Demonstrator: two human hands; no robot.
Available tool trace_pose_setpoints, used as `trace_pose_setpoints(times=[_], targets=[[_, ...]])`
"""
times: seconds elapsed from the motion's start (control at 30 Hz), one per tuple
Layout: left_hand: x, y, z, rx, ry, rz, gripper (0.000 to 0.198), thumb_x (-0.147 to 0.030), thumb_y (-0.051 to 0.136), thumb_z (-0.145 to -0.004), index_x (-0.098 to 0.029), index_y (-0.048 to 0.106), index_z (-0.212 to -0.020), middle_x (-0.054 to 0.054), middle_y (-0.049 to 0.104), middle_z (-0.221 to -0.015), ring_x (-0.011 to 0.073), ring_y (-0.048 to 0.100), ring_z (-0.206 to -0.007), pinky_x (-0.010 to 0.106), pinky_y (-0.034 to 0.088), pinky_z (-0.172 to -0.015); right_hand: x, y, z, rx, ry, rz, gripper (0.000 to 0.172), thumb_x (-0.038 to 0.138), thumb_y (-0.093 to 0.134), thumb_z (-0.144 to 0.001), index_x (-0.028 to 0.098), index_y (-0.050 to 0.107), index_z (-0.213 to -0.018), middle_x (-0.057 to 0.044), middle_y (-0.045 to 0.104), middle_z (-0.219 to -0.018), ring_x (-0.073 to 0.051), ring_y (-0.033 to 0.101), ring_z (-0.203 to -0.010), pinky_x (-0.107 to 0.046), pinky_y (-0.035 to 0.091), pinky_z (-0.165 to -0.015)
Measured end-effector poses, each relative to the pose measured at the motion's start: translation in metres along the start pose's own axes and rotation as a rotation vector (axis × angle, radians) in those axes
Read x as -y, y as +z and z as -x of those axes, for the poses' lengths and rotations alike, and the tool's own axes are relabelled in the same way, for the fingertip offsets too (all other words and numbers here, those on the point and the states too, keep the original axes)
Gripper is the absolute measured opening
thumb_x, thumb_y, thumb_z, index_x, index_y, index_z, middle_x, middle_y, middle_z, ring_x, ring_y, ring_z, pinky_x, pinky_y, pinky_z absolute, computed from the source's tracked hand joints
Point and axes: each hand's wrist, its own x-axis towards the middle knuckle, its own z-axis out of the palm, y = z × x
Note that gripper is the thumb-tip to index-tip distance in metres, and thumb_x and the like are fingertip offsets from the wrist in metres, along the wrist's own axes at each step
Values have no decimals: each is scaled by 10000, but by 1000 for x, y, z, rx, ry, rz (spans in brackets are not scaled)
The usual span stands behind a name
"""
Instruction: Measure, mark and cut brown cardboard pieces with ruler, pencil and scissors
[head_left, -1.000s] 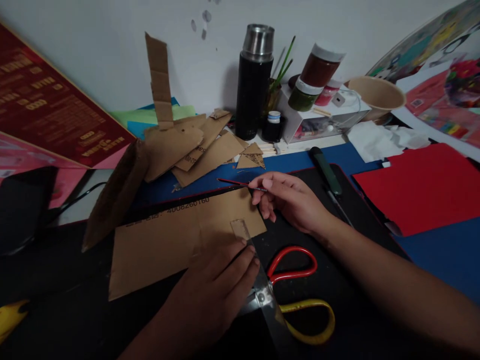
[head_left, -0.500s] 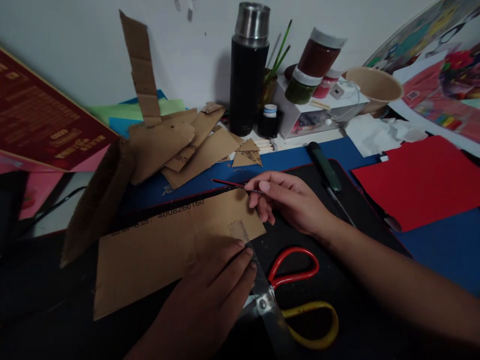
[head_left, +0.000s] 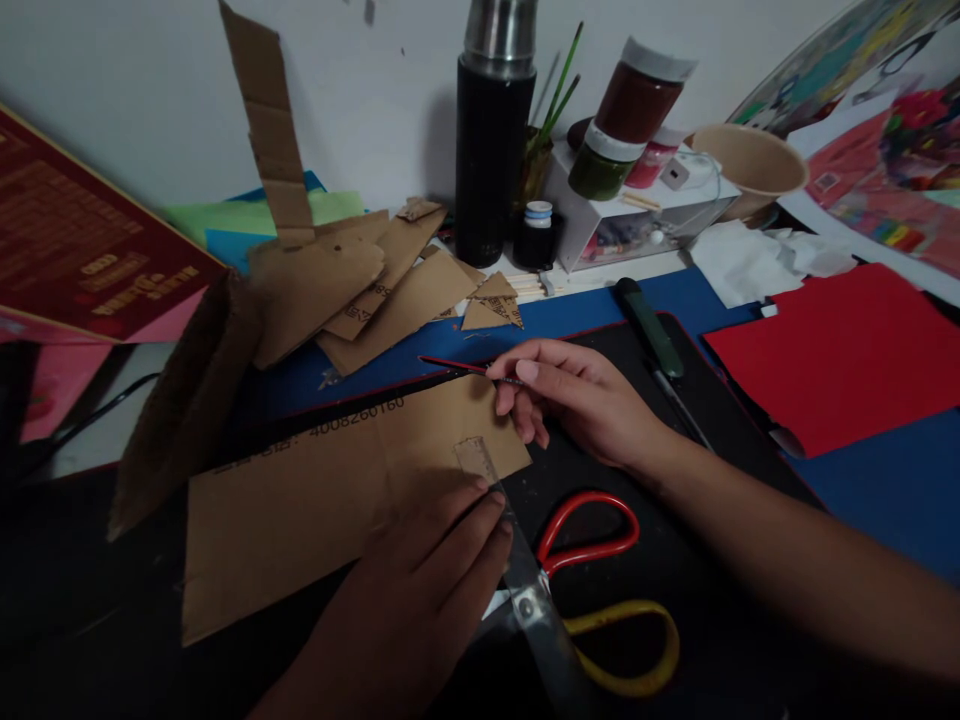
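Note:
A flat rectangular piece of cardboard [head_left: 292, 520] with printed digits along its far edge lies before me. My left hand [head_left: 431, 575] rests over its near right side, fingers extended and pressing on a clear ruler [head_left: 475, 461]; the thumb is hidden. From the cardboard, the ruler slants toward me across the scissors [head_left: 589, 535], which have one red and one yellow handle. Above the cardboard's right end, my right hand [head_left: 574, 400] pinches a thin red-and-black pencil [head_left: 454, 364], its tip pointing left.
Cut cardboard pieces [head_left: 420, 295] lie at the back left, near a black thermos [head_left: 493, 160]. A green-handled tool [head_left: 651, 328] lies beyond my right hand. Red paper [head_left: 847, 355] is at right. Paint jars [head_left: 604, 160] stand on a white box [head_left: 600, 235].
The view has shifted slightly, moving the back items a little up and left. Both hands, the ruler and the pencil keep nearly the same positions.

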Motion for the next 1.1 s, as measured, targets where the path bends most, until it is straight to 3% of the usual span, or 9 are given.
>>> trace_pose_setpoints(times=[1.1], targets=[[0,3,6,11,-13,58,298,-120,495,-1115,-86,706,-1321,117,756,-1393,276,644,-1382,408,571,-1167,-2,1,0,34,-34,22,242,384,757,-1032,151,787,-1087,-34,787,-878,-109,697,-609,-189,540,-495]])
